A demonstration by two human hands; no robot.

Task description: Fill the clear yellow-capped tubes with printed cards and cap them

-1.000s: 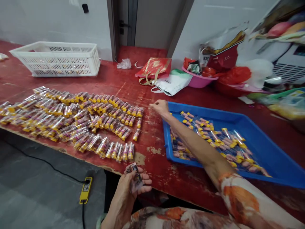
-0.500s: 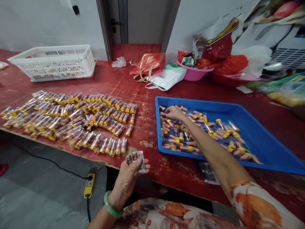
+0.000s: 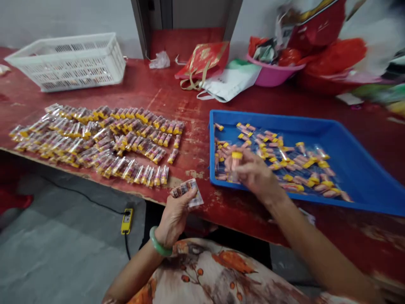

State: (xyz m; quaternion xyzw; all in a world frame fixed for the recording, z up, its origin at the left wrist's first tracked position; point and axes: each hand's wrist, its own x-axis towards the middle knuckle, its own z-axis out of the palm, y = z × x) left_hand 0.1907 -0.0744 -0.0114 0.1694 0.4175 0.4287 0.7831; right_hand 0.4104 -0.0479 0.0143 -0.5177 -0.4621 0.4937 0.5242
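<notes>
My left hand (image 3: pixel 177 211), with a green bangle on its wrist, is closed on a small stack of printed cards (image 3: pixel 190 192) near the table's front edge. My right hand (image 3: pixel 257 175) grips a small clear tube with a yellow cap (image 3: pixel 236 158), held cap up over the near left part of the blue tray (image 3: pixel 357 169). Many similar yellow-capped tubes (image 3: pixel 297 162) with pinkish contents lie loose in the tray. On the left of the table, rows of clear-wrapped tubes (image 3: pixel 126 139) with yellow ends lie side by side.
A white slatted basket (image 3: pixel 82 63) stands at the back left. A red bag (image 3: pixel 205 61), a white bag (image 3: pixel 230 82) and a pink basin (image 3: pixel 275 75) line the back. On the floor lies a yellow power strip (image 3: pixel 127 221) with a black cord.
My right hand has picked up a yellow-capped tube and moved from the tray's far left towards me. The left hand still holds the cards, now turned slightly. The camera view has tilted down.
</notes>
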